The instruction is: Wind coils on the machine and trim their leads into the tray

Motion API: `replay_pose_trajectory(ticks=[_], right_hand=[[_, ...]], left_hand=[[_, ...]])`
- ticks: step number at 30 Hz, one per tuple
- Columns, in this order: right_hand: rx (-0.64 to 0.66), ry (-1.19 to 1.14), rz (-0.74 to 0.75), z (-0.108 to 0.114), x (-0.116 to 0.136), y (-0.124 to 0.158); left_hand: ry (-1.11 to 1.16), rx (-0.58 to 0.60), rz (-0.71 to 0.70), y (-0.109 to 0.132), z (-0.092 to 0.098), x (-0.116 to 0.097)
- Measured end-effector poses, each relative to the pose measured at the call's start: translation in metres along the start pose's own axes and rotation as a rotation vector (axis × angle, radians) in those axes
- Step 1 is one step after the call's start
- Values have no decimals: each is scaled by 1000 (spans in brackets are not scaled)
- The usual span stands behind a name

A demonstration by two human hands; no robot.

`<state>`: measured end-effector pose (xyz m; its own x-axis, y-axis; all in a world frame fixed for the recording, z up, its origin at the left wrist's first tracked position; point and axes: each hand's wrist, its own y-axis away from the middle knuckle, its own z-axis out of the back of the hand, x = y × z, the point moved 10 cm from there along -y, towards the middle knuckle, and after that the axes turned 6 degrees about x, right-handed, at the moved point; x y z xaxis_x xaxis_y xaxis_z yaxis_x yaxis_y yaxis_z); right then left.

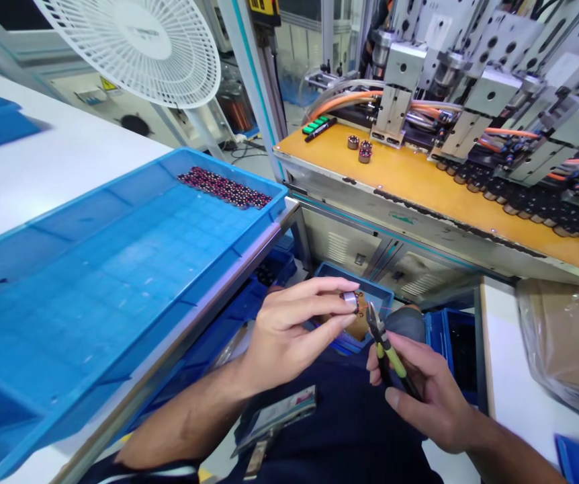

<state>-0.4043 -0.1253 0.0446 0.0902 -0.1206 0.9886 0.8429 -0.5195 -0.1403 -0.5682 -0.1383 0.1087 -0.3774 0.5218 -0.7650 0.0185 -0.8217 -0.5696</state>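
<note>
My left hand (289, 329) pinches a small cylindrical metal part (350, 300) between thumb and fingers, low in the middle of the view. My right hand (425, 393) grips small pliers with yellow-green and black handles (386, 349). The pliers' tips point up and sit right beside the metal part. Both hands hover over my lap, above a small blue bin (370, 290) on the floor.
A large blue tray (118, 269) on the left holds a row of several dark red parts (226, 188) at its far edge. An orange-topped machine bench (420, 181) carries three similar parts (361, 148), markers and pneumatic units. A white fan (138, 47) stands behind. A plastic bag (566, 343) lies at right.
</note>
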Motion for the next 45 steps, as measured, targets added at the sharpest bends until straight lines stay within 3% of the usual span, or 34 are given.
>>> replay_pose_trajectory(ticks=[13,20,23,27,31,45], right_hand=[[-27,114,-1,0,2,-2],[-75,114,-297,10,-26,6],[-116,83,-342,16,-28,15],[-144,42,-228,19,-15,25],[-84,18,-98,11,1,28],[-24,-40,-122,-2,7,15]], left_hand=[[3,10,-13,0,-2,0],[37,46,-32,4,-7,6],[78,41,-67,7,-7,7],[269,-8,-83,8,-4,8],[259,-38,-134,8,-4,2],[239,-15,-189,16,-4,-1]])
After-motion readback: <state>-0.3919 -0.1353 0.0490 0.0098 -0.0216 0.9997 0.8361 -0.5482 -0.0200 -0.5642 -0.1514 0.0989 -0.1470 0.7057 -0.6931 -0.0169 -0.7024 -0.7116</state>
